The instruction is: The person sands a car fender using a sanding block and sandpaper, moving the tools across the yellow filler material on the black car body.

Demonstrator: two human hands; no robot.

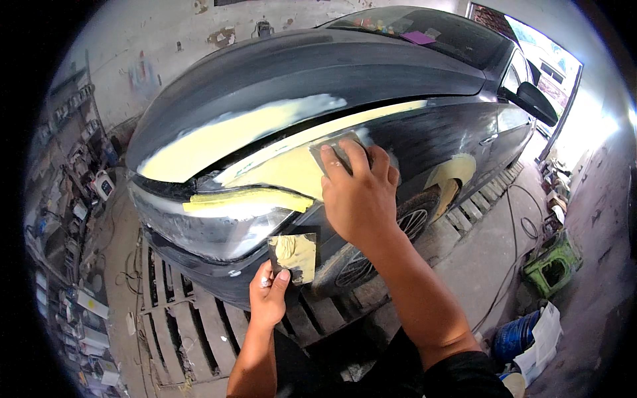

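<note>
A dark car [424,69] stands before me, with pale yellow body filler [279,169] spread over its front fender and more on the hood edge. My right hand [361,189] presses a flat dark spreader [325,151] against the filler on the fender, fingers spread over its back. Lower down, my left hand [267,295] grips a square plate [302,259] smeared with filler, a thick dab near its top edge. The plate is held in front of the bumper, below the headlight [225,232]. Yellow masking tape [249,199] runs along the headlight's upper edge.
Slatted wooden pallets [192,338] lie under and around the car's front. At the right are a green plastic container [552,264], a blue bucket [516,337] and a hose [514,229] on the floor. Cluttered shelves [73,219] line the left wall.
</note>
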